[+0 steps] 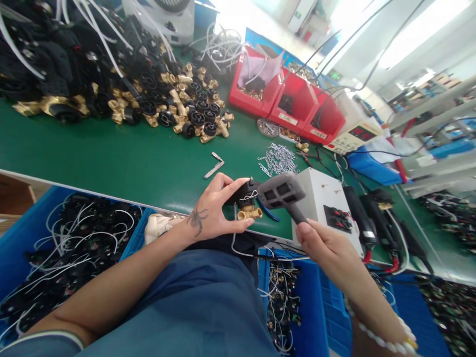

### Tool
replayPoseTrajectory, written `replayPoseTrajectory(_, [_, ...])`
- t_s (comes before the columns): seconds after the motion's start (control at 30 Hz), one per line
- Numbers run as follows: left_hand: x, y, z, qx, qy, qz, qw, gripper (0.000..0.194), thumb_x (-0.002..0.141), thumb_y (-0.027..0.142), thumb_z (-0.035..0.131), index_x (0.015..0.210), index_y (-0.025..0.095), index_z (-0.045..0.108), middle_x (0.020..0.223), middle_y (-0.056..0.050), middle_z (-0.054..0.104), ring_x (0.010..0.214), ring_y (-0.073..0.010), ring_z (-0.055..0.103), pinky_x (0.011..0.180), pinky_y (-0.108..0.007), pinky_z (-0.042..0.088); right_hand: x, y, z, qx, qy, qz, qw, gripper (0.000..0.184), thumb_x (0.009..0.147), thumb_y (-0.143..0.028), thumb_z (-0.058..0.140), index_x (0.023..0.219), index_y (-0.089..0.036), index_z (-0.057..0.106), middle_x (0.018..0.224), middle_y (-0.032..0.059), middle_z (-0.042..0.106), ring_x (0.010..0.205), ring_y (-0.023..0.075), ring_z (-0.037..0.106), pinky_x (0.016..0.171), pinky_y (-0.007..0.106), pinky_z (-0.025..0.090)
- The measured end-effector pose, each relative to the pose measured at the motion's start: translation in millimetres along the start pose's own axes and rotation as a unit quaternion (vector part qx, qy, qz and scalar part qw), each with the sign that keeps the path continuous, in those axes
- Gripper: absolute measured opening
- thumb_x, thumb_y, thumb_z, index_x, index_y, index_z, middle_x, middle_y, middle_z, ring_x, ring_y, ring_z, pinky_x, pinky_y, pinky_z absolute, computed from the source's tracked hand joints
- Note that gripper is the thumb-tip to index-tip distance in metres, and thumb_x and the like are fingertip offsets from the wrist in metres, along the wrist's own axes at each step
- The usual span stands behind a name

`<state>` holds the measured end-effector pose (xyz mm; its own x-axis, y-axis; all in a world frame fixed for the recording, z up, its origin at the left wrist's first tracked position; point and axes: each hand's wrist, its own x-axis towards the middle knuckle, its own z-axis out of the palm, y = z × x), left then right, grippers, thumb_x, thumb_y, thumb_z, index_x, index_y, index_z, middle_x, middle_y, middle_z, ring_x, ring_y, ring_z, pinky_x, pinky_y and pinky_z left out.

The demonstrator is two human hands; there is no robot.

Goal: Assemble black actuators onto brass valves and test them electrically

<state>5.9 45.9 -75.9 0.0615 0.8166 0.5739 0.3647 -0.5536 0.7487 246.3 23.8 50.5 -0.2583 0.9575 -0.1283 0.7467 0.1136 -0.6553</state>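
Note:
My left hand (219, 208) grips a brass valve (250, 213) with a black cap (245, 193) between thumb and fingers, at the near edge of the bench. A silver hairpin clip (248, 196) sits across the black cap. My right hand (323, 243) is closed around the handle of a dark grey hammer (281, 191). The hammer's head is raised just right of the black cap; whether they touch I cannot tell. A blue tube (269, 214) lies behind the valve. Beyond my hands are a pile of silver clips (278, 159) and an L-shaped metal tool (214, 166).
Brass valves (201, 106) with black caps crowd the back left of the green bench (148, 163). Red bins (293, 109) stand behind the clips. A white box (316, 186) and black power screwdrivers (375, 218) are right. Blue crates (130, 238) of wired parts sit below.

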Motion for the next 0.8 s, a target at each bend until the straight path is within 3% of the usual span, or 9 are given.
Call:
replayPoseTrajectory(0.17, [1, 0, 0.6, -0.006, 0.009, 0.019, 1.0, 0.074, 0.074, 0.04, 0.079, 0.141, 0.019, 0.055, 0.105, -0.006, 0.052, 0.093, -0.0201, 0.053, 0.084, -0.039, 0.057, -6, 3, 0, 0.157, 0.227, -0.049, 0.96, 0.05, 0.104, -0.06, 0.04, 0.076, -0.022, 0.056, 0.047, -0.0052, 0.037, 0.039, 0.0095, 0.032, 0.039, 0.024, 0.024])
replayPoseTrajectory(0.23, [1, 0, 0.1, -0.004, 0.006, 0.019, 1.0, 0.073, 0.075, 0.039, 0.078, 0.141, 0.017, 0.055, 0.106, -0.006, 0.052, 0.093, -0.02, 0.053, 0.084, -0.039, 0.057, -4, 4, 4, 0.151, 0.184, -0.04, 0.97, 0.053, 0.102, -0.063, 0.042, 0.072, -0.021, 0.054, 0.046, -0.005, 0.037, 0.039, 0.0094, 0.032, 0.038, 0.024, 0.024])
replayPoseTrajectory(0.3, [0, 0, -0.4, 0.0, 0.004, 0.01, 1.0, 0.072, 0.075, 0.039, 0.078, 0.141, 0.018, 0.055, 0.105, -0.005, 0.052, 0.093, -0.0199, 0.053, 0.081, -0.038, 0.058, -1, 5, 6, 0.074, 0.056, -0.006, 0.996, 0.058, 0.096, -0.069, 0.05, 0.065, -0.02, 0.052, 0.047, -0.0032, 0.041, 0.041, 0.0093, 0.035, 0.039, 0.024, 0.025])
replayPoseTrajectory(0.37, [0, 0, -0.6, 0.001, 0.005, 0.0, 1.0, 0.073, 0.075, 0.04, 0.078, 0.141, 0.021, 0.055, 0.104, -0.005, 0.052, 0.092, -0.0198, 0.053, 0.077, -0.036, 0.058, -1, 5, 6, 0.009, -0.012, 0.009, 1.0, 0.062, 0.092, -0.072, 0.055, 0.06, -0.019, 0.049, 0.049, -0.0014, 0.044, 0.043, 0.0093, 0.037, 0.04, 0.024, 0.025])
replayPoseTrajectory(0.47, [0, 0, 0.2, 0.006, 0.006, 0.003, 1.0, 0.073, 0.074, 0.041, 0.078, 0.141, 0.022, 0.055, 0.105, -0.005, 0.053, 0.093, -0.0201, 0.053, 0.079, -0.037, 0.058, -6, 3, 4, 0.076, 0.112, -0.018, 0.991, 0.055, 0.099, -0.065, 0.049, 0.067, -0.02, 0.053, 0.049, -0.0033, 0.042, 0.042, 0.009, 0.035, 0.04, 0.024, 0.024])
replayPoseTrajectory(0.57, [0, 0, 0.4, 0.011, 0.005, 0.013, 1.0, 0.073, 0.074, 0.041, 0.078, 0.141, 0.022, 0.055, 0.106, -0.005, 0.053, 0.093, -0.0203, 0.053, 0.083, -0.039, 0.058, -8, -1, 6, 0.162, 0.244, -0.068, 0.954, 0.049, 0.105, -0.057, 0.043, 0.073, -0.021, 0.054, 0.047, -0.0054, 0.038, 0.039, 0.0096, 0.033, 0.04, 0.024, 0.024])
replayPoseTrajectory(0.6, [0, 0, 0.2, 0.013, 0.004, 0.012, 1.0, 0.073, 0.075, 0.041, 0.078, 0.141, 0.022, 0.055, 0.106, -0.005, 0.053, 0.093, -0.0203, 0.053, 0.083, -0.039, 0.058, -7, -2, 7, 0.147, 0.226, -0.072, 0.96, 0.051, 0.104, -0.059, 0.043, 0.07, -0.021, 0.053, 0.046, -0.0051, 0.038, 0.038, 0.0095, 0.034, 0.039, 0.025, 0.024])
replayPoseTrajectory(0.73, [-1, 0, -0.5, 0.005, 0.0, 0.001, 1.0, 0.073, 0.075, 0.04, 0.078, 0.141, 0.022, 0.055, 0.104, -0.005, 0.052, 0.092, -0.0197, 0.053, 0.079, -0.036, 0.057, -2, -2, 7, -0.02, 0.018, -0.018, 0.999, 0.063, 0.094, -0.071, 0.052, 0.058, -0.02, 0.047, 0.047, -0.0022, 0.042, 0.042, 0.0091, 0.036, 0.039, 0.024, 0.024])
replayPoseTrajectory(0.8, [-1, 0, 0.2, 0.003, 0.004, 0.003, 1.0, 0.073, 0.075, 0.041, 0.078, 0.141, 0.022, 0.055, 0.105, -0.005, 0.052, 0.092, -0.0197, 0.053, 0.078, -0.036, 0.057, -4, -2, 4, -0.006, 0.052, -0.018, 0.998, 0.06, 0.096, -0.069, 0.051, 0.06, -0.02, 0.049, 0.047, -0.0028, 0.041, 0.041, 0.0087, 0.035, 0.039, 0.024, 0.023])
